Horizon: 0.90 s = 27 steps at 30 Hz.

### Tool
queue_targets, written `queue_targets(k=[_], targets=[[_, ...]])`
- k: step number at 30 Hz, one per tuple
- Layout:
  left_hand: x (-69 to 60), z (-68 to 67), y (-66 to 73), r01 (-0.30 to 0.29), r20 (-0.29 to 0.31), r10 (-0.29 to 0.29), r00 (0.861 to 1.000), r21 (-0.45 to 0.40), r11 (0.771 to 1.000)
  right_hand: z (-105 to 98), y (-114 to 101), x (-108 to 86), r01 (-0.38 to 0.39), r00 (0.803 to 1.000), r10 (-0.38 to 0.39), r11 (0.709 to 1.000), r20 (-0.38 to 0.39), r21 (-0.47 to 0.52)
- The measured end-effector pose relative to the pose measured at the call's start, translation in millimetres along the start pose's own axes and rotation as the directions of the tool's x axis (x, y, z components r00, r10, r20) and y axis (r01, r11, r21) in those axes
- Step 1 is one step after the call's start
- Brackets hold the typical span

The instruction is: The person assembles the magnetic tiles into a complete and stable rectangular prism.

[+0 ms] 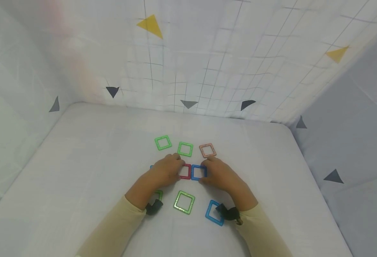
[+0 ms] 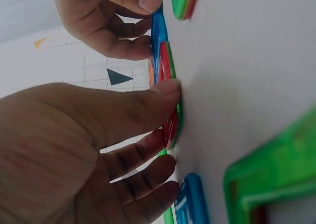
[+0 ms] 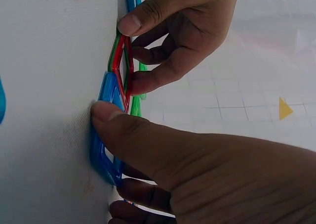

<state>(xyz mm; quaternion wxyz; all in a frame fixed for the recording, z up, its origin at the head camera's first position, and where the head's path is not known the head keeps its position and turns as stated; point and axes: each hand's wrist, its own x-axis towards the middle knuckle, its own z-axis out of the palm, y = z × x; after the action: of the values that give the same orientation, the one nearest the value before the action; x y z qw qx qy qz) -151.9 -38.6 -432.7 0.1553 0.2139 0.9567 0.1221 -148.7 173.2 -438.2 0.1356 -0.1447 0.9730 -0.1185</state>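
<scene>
Red frame [image 1: 189, 171] and blue frame [image 1: 198, 166] meet edge to edge, left hand [image 1: 167, 170] pinching the first, right hand [image 1: 219, 173] the second; 1 orange frame [image 1: 206, 145] lies just beyond.

Booth-like enclosure [image 1: 201, 66], apparently a laboratory-style set-up; pale tabletop [image 1: 111, 137] bounded by a grid-lined white back sheet [image 1: 204, 43], a left side sheet [image 1: 11, 82] and a right side sheet [image 1: 365, 135]; yellow triangles [image 1: 152, 26] on the back, dark triangles [image 1: 112, 91] on all three.
</scene>
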Motion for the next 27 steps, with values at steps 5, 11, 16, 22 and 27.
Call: queue_targets(k=[5,11,16,22,27], targets=[[0.0,0.4,-0.9,-0.003,-0.008,0.003,1.000,-0.003,1.000,0.1,-0.8,1.7,0.000,1.000,0.000,1.000,0.003,0.002],[-0.7,-0.6,-1.1,-0.006,-0.011,0.006,1.000,-0.013,1.000,0.5,-0.5,2.4,-0.004,1.000,0.004,1.000,0.007,0.002],[-1.9,0.9,-2.5,-0.018,0.003,0.018,1.000,-0.054,0.998,2.2,1.6,0.8,-0.017,1.000,0.017,1.000,0.022,0.004],[-5.6,-2.5,-8.4,0.033,0.014,-0.032,0.999,-0.082,0.996,2.0,1.6,-0.2,-0.019,0.999,0.018,1.000,0.026,0.007],[-10.9,-14.6,-22.5,0.104,0.035,-0.102,0.994,-0.074,0.992,0.3,0.7,0.7,-0.016,1.000,0.016,1.000,0.015,0.010]])
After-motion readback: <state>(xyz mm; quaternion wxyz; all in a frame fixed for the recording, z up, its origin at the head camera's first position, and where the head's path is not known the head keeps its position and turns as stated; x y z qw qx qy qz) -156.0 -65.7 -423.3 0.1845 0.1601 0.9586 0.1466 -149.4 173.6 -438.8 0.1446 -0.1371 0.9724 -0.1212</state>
